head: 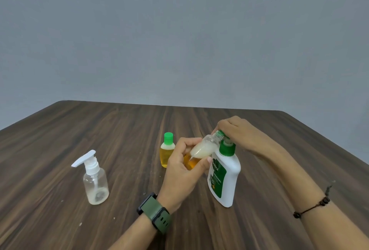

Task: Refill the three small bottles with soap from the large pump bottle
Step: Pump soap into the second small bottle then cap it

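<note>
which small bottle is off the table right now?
The tilted small bottle gripped in the left hand, mouth angled toward the large pump bottle. The green-capped bottle and clear pump bottle stand upright on the table.

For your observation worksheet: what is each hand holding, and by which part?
The left hand grips a tilted small bottle around its lower body. The right hand pinches at that bottle's neck, above the large pump bottle.

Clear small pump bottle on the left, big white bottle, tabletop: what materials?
Clear small pump bottle: looks like transparent glossy plastic; the dip tube shows through its wall, and the pump head is opaque white plastic. Large white bottle with green label: opaque, smooth white plastic, probably. Dark brown tabletop: wood-grain pattern with a matte sheen, likely laminate; solid wood cannot be ruled out.
</note>
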Tool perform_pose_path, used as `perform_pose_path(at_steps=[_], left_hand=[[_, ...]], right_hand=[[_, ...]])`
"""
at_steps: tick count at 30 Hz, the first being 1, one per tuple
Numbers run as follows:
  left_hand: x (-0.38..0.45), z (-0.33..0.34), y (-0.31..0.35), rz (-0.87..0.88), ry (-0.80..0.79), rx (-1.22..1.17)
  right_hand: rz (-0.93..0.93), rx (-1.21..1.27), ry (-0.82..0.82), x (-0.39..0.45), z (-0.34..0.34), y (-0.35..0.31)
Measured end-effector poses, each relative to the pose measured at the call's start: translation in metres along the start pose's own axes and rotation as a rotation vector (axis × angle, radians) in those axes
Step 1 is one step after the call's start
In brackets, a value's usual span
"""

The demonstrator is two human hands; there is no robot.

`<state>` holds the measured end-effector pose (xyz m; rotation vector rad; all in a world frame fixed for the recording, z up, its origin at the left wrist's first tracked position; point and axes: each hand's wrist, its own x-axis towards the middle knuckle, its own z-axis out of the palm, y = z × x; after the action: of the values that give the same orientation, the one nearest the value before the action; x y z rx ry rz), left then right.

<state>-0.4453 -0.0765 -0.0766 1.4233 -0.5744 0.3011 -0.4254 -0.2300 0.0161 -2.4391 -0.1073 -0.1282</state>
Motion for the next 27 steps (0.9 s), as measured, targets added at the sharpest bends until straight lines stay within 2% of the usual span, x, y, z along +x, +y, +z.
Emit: perform_pose_path(at_steps=[4,13,27], left_hand=[[-0.002,0.0,-0.002,-0.029,-0.011,0.013],[-0.001,0.001,0.0,-0.009,0.003,-0.005],[-0.002,0.002,0.002,-0.004,-0.014,-0.034]], right_hand=[[-0.012,0.017,0.055,-0.004,0.009,0.007],[0.054,0.088,0.02,-0.004,0.001,-0.001],[0.039,0.005,0.013,-0.004,0.003,-0.002]])
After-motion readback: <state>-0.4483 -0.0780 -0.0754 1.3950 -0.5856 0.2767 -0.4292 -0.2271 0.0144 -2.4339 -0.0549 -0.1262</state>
